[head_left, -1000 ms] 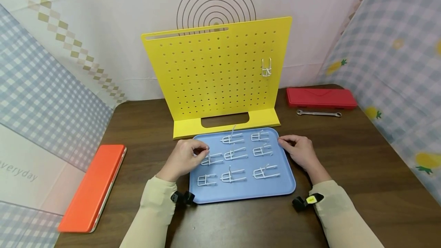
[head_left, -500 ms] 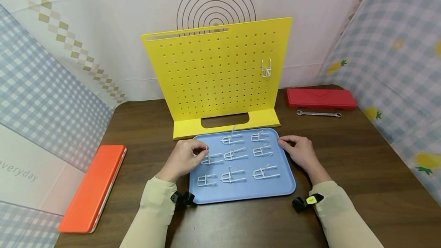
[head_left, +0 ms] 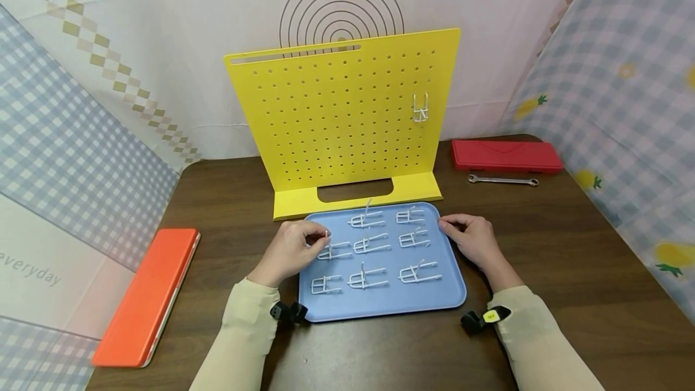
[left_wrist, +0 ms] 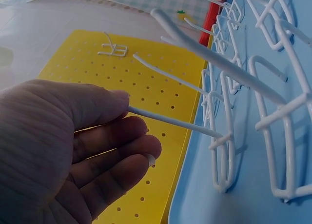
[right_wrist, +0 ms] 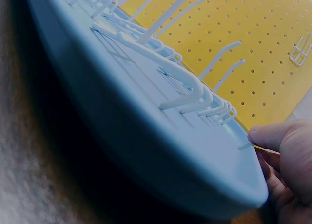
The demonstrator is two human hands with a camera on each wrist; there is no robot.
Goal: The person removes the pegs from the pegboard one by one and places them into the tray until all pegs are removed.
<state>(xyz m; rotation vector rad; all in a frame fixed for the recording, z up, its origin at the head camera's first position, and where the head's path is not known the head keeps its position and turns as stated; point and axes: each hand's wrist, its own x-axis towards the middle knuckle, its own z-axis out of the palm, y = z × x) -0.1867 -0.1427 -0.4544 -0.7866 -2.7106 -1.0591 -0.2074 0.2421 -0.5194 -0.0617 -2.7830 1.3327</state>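
Observation:
My left hand point(head_left: 290, 250) pinches the upright prong of a white wire pegboard hook point(head_left: 335, 252) between thumb and forefinger. In the left wrist view that hook point(left_wrist: 223, 158) rests on the tray, its prong running to the thumb, the other fingers loosely curled. Several similar wire hooks lie in rows on the blue tray point(head_left: 380, 305). At the tray's right edge, my right hand point(head_left: 473, 239) grips the rim, thumb on the upper side and fingers below, as the right wrist view shows. A yellow pegboard point(head_left: 336, 116) stands behind the tray, with one wire hook point(head_left: 420, 108) on its right side.
On the right lie a red case point(head_left: 506, 155) and a wrench point(head_left: 502, 180) in front of it. An orange case point(head_left: 146, 297) lies at the left on the dark wooden table point(head_left: 570, 252). Patterned cloth point(head_left: 184, 29) hangs behind and at the sides.

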